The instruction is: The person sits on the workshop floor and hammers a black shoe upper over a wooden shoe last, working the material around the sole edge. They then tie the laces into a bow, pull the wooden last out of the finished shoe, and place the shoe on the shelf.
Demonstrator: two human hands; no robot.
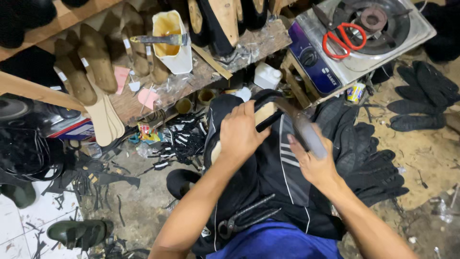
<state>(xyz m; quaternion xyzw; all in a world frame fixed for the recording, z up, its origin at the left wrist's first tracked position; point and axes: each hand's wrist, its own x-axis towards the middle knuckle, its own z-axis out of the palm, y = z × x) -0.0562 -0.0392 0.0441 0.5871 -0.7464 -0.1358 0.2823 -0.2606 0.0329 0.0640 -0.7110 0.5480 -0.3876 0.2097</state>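
My left hand grips a black shoe upper stretched over a pale wooden last, held on my lap. My right hand is closed around the handle of a hammer, blurred by motion, whose head is at the black upper near the last's far end. A pair of metal pincers lies on the dark striped cloth across my lap, below both hands.
A wooden bench holds a white glue pot with a brush and several wooden lasts and insoles. A small gas stove with red-handled scissors sits upper right. Black soles lie at right; scraps litter the floor.
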